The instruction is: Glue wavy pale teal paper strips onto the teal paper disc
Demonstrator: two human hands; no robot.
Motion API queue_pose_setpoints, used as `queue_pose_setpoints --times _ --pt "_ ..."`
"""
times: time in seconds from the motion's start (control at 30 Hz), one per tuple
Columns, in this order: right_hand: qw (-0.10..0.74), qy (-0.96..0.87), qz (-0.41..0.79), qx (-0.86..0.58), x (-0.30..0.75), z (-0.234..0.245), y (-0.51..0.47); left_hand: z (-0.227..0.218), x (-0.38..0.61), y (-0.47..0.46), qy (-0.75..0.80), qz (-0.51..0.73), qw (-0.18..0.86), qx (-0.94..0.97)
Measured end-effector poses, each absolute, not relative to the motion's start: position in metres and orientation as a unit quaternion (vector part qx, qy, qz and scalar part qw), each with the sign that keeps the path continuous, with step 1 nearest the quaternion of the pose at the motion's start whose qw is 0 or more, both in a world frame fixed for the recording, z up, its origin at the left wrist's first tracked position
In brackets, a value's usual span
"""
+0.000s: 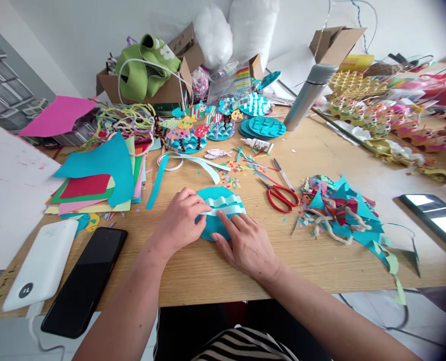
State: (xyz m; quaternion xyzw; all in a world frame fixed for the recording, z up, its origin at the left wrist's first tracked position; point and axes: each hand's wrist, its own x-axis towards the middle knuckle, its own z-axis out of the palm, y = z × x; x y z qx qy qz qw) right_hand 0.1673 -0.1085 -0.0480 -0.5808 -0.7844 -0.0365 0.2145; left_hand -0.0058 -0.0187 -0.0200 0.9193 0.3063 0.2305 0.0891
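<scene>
A teal paper disc (215,226) lies on the wooden table (320,260) in front of me, with wavy light-blue strips (226,205) laid across its upper half. My left hand (180,220) rests on the disc's left edge, its fingers curled and pressing a strip's left end down. My right hand (247,243) lies over the disc's lower right, with fingers stretched flat and fingertips on the lower strip. Neither hand lifts anything.
Red-handled scissors (281,195) lie right of the disc, beside a heap of paper scraps (339,213). Coloured paper sheets (98,183) are stacked at left; a black phone (83,281) and white power bank (42,263) sit at the near left edge. Finished fish discs (204,130), glue bottle (258,145) and flask (309,95) stand behind.
</scene>
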Motion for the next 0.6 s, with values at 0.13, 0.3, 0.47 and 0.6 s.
queue_pose_setpoints --times 0.13,0.3,0.47,0.6 --pt "0.212 -0.783 -0.022 -0.584 0.1674 -0.0479 -0.1086 -0.0196 -0.0056 -0.0194 0.307 0.228 0.089 0.920" --pt "0.206 -0.782 -0.008 -0.588 0.1679 -0.0480 -0.1091 -0.0194 -0.0054 -0.0201 0.311 0.224 0.083 0.920" --pt "0.204 -0.780 -0.009 -0.591 0.1675 -0.0474 -0.1090 -0.0198 -0.0048 -0.0203 0.308 0.218 0.081 0.922" --pt "0.202 -0.780 -0.006 -0.592 0.1671 -0.0468 -0.1089 -0.0198 -0.0048 -0.0202 0.310 0.213 0.081 0.923"
